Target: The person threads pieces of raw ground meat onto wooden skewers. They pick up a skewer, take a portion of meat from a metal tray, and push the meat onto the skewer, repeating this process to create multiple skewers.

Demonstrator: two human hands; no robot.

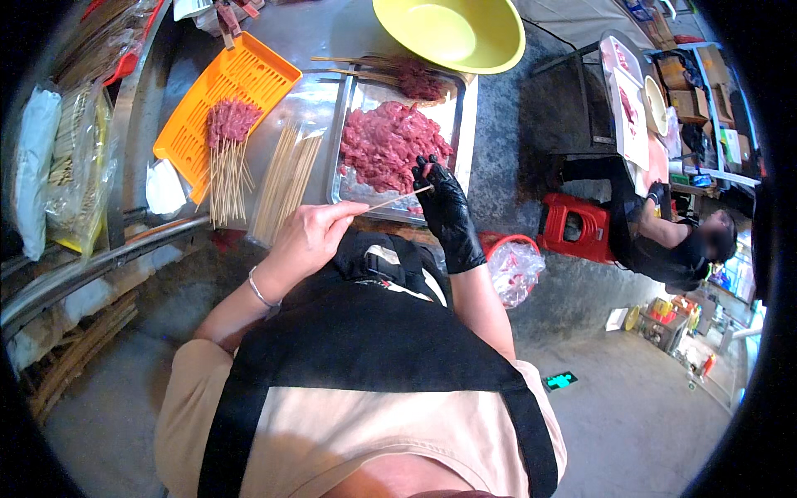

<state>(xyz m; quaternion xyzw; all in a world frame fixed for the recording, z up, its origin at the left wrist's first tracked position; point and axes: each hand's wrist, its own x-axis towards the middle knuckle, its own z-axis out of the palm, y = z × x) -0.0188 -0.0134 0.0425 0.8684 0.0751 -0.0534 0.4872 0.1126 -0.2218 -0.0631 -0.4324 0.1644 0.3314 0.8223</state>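
My left hand (311, 233) is bare and pinches a thin wooden skewer (398, 198) by one end. The skewer's other end reaches the palm side of my right hand (445, 208), which wears a black glove. Between the gloved fingers is a small piece of raw meat (427, 169); whether the tip has pierced it cannot be seen. Just beyond the glove, a heap of raw red meat (392, 143) lies in a metal tray (337, 149). Several skewers with meat (418, 79) rest across the tray's far side.
Loose skewers (289, 174) lie on plastic left of the tray. Further left, an orange basket (187, 140) holds a bundle of meat skewers (230, 124). A yellow-green bowl (448, 31) stands behind. A lined red bin (514, 267), red stool (573, 227) and co-worker (669, 249) are right.
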